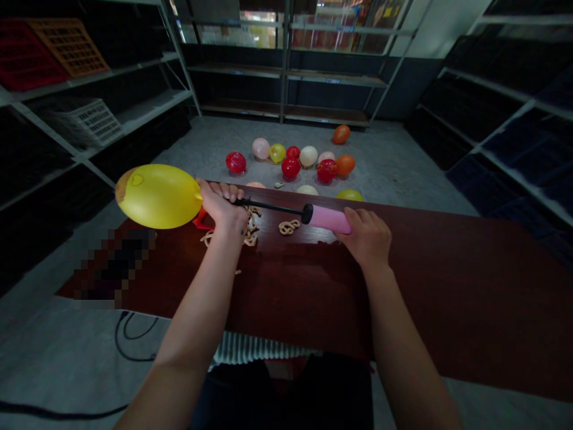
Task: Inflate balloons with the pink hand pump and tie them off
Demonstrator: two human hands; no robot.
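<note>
A yellow balloon (161, 197), swollen with air, points out to the left above the table. My left hand (221, 206) is closed round its neck and the near end of a hand balloon pump; the exact join is hidden by the fingers. The pump's black rod runs rightward into a pink barrel (329, 219). Wrapped round the far end of that barrel is my right hand (369, 237). Beige uninflated balloons (289, 227) lie under the rod, and more are partly covered by my left hand. Something red (203, 220) shows beneath the left wrist.
The dark brown table (304, 298) spans the view before me. Beyond it, several inflated balloons, among them a red balloon (290, 168) and an orange balloon (341, 134), rest on the grey floor (385, 161). Metal shelves (333, 77) line the walls. A black cable (67, 413) lies lower left.
</note>
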